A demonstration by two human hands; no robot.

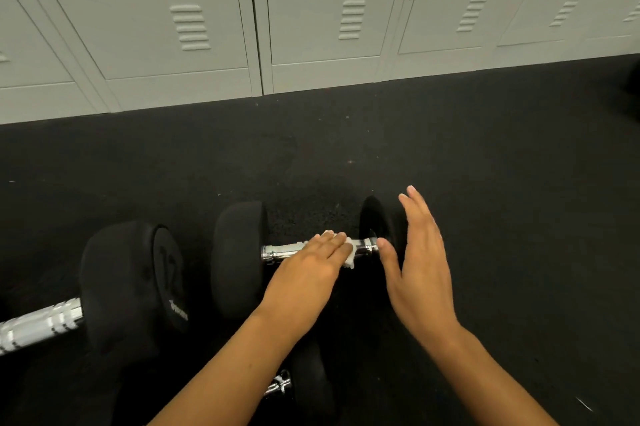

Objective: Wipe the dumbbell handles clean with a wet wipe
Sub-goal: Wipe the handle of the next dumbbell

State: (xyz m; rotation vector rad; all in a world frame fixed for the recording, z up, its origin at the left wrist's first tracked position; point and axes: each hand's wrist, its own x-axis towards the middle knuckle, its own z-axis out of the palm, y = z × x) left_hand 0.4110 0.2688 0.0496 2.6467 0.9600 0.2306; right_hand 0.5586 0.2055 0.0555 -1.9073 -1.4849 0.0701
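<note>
A black dumbbell (pixel 239 259) lies on the dark floor with its chrome handle (pixel 282 251) running left to right. My left hand (pixel 308 273) lies flat over the handle's middle and presses a white wet wipe (pixel 349 254) onto it; only the wipe's edge shows past my fingertips. My right hand (pixel 420 262) stands on edge with its fingers apart beside the dumbbell's right head (pixel 374 221), its thumb tip at the handle's right end. It holds nothing.
A second, larger dumbbell (pixel 131 287) marked 12 lies at the left, its chrome handle (pixel 38 325) reaching the frame edge. Part of a third dumbbell (pixel 304 387) shows under my left forearm. Grey lockers (pixel 311 16) line the far side of the black rubber floor (pixel 485 155).
</note>
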